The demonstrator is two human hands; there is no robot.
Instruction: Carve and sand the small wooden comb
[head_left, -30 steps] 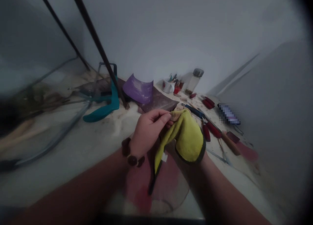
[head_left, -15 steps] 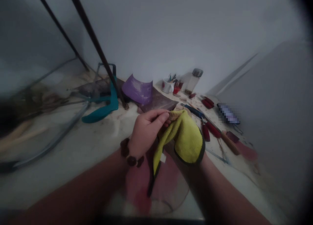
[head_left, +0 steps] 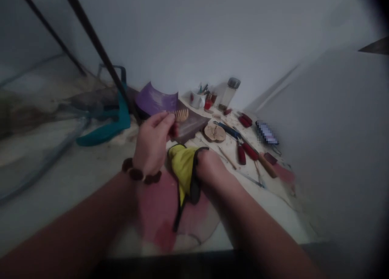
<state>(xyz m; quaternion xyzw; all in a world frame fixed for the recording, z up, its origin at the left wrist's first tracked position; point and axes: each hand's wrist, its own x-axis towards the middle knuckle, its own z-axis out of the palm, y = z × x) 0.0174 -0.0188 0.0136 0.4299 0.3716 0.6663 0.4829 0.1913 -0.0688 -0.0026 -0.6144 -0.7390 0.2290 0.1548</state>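
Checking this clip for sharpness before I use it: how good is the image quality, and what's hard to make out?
In the head view, the light is dim and flat, with dark edges; the wide lens bends the scene; the teal plastic piece and everything left of it look soft; the wooden comb in the left hand stays fairly readable; a pixelated patch hides one object.

Look at that pale wooden comb (head_left: 181, 115), matt and smooth, and a fuzzy yellow cloth (head_left: 182, 165), soft-napped!
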